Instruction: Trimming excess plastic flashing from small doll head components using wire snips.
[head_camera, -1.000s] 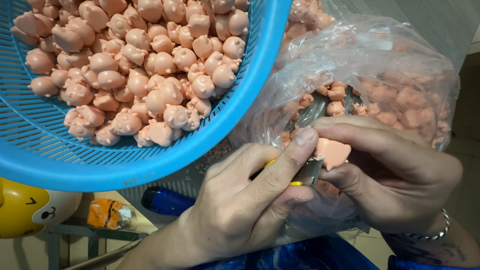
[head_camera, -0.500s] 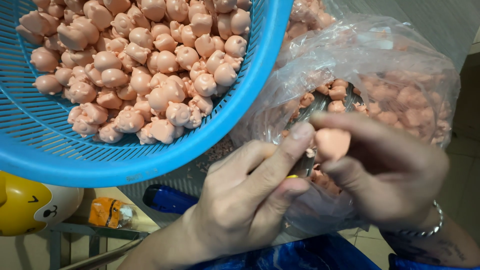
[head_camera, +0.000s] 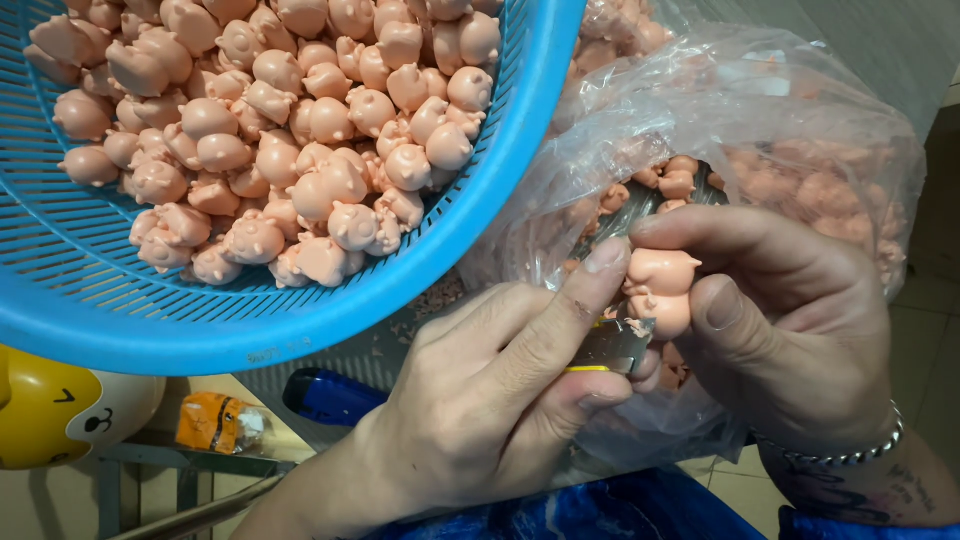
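R hand (head_camera: 790, 330) has turned the pig (head_camera: 658, 290), now pinched upright betw thumb & fingers; L hand (head_camera: 500, 400) pinches blade (head_camera: 612, 350) at its base, trimming on. Basket (head_camera: 300, 330) unmoved.

A pink pig figure (head_camera: 658, 290) is pinched between the thumb and fingers of the right hand (head_camera: 790, 330), while a small blade (head_camera: 612, 347) with a yellow edge is held in the left hand (head_camera: 500, 400) and laid against the underside of the figure, the left forefinger pressed to its side. Above left, a blue basket (head_camera: 480, 215) is seen tilted and heaped with more pigs (head_camera: 290, 130), and behind the hands a clear bag (head_camera: 790, 120) of the same figures is seen. At lower left, a yellow toy (head_camera: 50, 410) and an orange packet (head_camera: 215, 425) are shown.
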